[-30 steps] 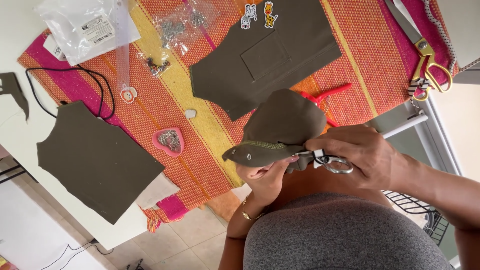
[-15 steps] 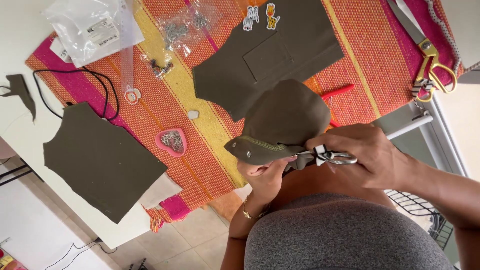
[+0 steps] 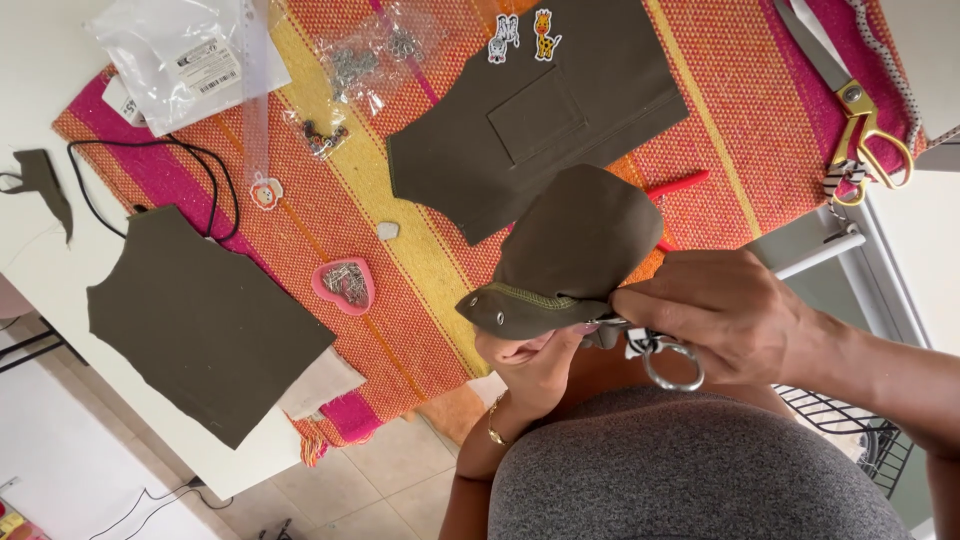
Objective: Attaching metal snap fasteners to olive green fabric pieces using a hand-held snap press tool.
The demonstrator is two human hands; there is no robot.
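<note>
I have the olive-green curved fabric piece with stitched edge and metal eyelet (image 3: pixel 570 260) lifted off the tabletop, just in front of my body. My left hand (image 3: pixel 530 355) pinches it from underneath, fingers curled up against its lower stitched edge. My right hand (image 3: pixel 725 315) is clenched around a small pair of silver scissors with a round finger loop (image 3: pixel 665 365); their blades, hidden under my fingers and the cloth, point left at that same edge.

The long axis of the stitched edge runs roughly left to right, from the eyelet end near my left hand toward my right knuckles. So the fabric lies directly left of the scissors, touching or nearly so, and my right hand is the one at the working end.

On the tabletop beyond, on the striped orange, pink and yellow woven cloth (image 3: pixel 430 240), lies a larger olive fabric panel with a pocket (image 3: pixel 530 130), well apart from my hands. A gold-handled pair of shears (image 3: pixel 860 115) rests far right, and a pink heart-shaped dish of pins (image 3: pixel 345 283) to the left.
</note>
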